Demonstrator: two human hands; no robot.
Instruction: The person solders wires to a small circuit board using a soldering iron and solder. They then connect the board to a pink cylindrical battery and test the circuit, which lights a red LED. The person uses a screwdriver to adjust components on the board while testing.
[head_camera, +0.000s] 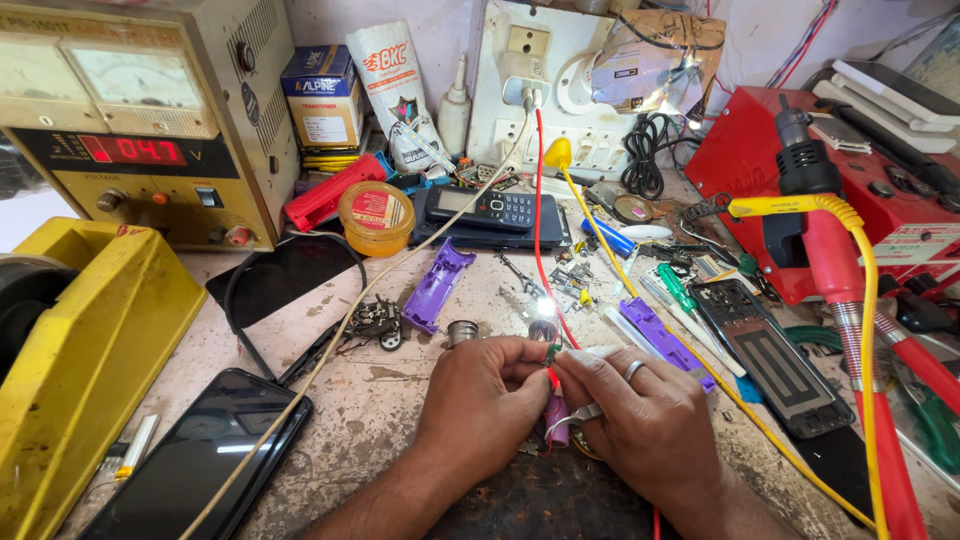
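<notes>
Pinching a small pink part (556, 418) at lower centre.
Both my left hand (480, 400) and right hand (650, 420) meet, clamped on it, red wire (538, 200) above.

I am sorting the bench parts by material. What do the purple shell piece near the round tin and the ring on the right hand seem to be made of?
Purple shell piece: probably moulded plastic, with even colour, a soft sheen and shaped edges. Ring on the right hand: looks like silver-toned metal, since it shines brightly; which metal, I cannot tell.
</notes>
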